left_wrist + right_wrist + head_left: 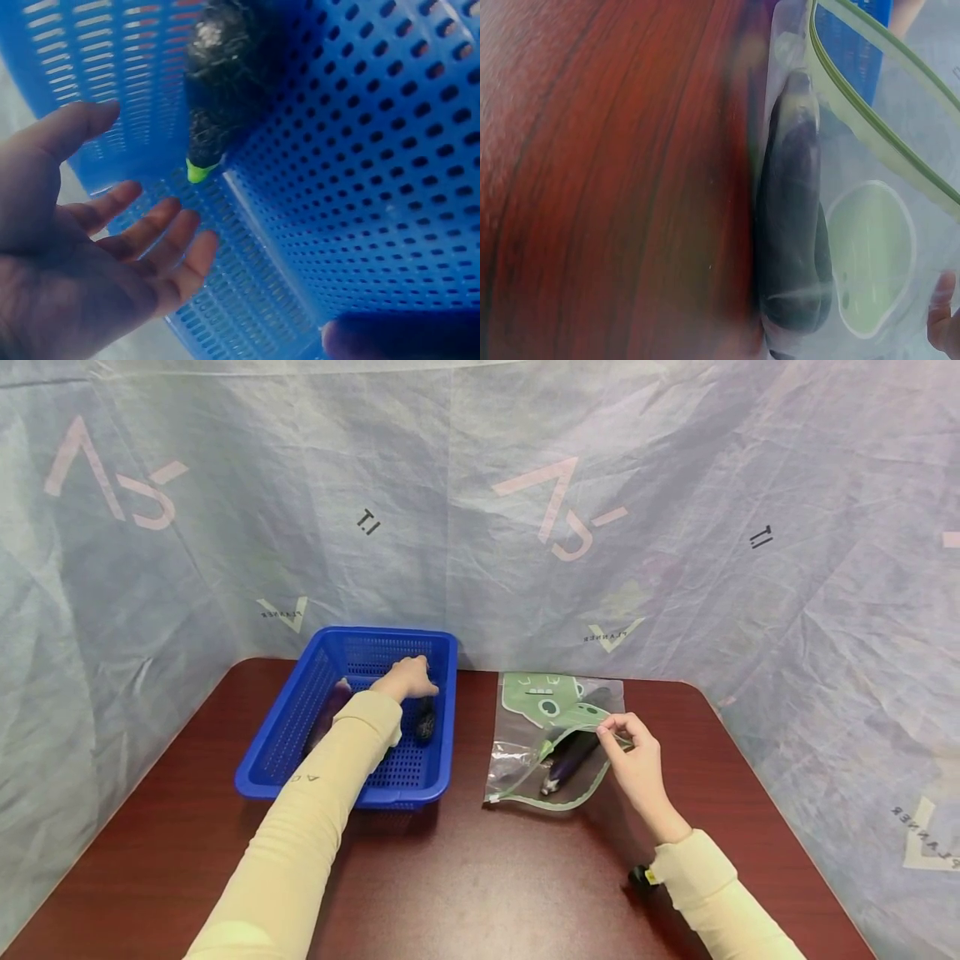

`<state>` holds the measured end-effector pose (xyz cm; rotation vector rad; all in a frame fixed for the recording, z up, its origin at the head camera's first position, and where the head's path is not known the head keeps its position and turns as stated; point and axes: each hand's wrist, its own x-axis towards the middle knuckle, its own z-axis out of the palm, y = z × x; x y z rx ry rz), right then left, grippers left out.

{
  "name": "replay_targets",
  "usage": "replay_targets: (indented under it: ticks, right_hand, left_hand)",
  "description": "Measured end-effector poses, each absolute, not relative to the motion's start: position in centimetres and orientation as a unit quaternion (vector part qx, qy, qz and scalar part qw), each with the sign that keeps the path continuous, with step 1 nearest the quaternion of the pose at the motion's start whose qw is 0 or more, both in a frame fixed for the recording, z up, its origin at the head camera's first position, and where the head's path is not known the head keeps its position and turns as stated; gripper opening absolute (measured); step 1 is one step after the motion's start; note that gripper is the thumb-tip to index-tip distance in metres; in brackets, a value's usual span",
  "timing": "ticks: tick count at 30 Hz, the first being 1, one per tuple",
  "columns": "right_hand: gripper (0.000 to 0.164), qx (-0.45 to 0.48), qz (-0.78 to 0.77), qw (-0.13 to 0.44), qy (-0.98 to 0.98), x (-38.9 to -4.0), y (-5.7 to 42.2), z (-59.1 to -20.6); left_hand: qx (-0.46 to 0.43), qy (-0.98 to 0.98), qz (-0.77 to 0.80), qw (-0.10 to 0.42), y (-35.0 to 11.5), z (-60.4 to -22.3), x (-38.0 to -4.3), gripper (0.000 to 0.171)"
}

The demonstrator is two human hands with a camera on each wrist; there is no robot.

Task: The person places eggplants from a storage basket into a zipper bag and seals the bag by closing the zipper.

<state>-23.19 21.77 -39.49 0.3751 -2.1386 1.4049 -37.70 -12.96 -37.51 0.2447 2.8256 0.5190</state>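
My left hand (408,678) reaches into the blue basket (251,777). Its fingers are spread and slightly bent, with nothing between them, in the left wrist view. Close to them lies a dark, wrinkled, elongated vegetable (229,71) with a bright green tip. A purple eggplant (327,714) lies along the basket's left side, partly hidden by my sleeve. My right hand (637,760) pinches the rim of a clear zip bag (510,764) with green cartoon print, holding its mouth apart. Inside the bag lies a dark eggplant (791,217) with a pale stem end; another dark shape shows behind it.
The basket stands at the back left of the dark red wooden table (480,893), the bag to its right. Behind and at both sides hangs a printed grey sheet (450,527). A small black item (641,878) with a yellow mark shows beside my right cuff.
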Motion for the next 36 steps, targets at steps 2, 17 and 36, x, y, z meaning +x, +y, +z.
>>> replay_targets:
  ticks: [2, 17, 36]
  right_hand:
    - [0.01, 0.141, 0.523, 0.274, -0.795, -23.2, 21.8, -39.5]
    - [0.01, 0.146, 0.522, 0.276, -0.794, -23.2, 21.8, -39.4]
    - [0.01, 0.14, 0.521, 0.271, -0.797, -23.1, 21.5, -39.2]
  left_hand:
    - [0.074, 0.973, 0.173, 0.137, -12.9, -37.7, -37.5, 0.07]
    - [0.019, 0.962, 0.185, 0.2, -13.6, -39.7, -37.7, 0.077]
    - [-0.02, 0.923, 0.305, 0.232, -12.8, -40.3, -38.0, 0.047]
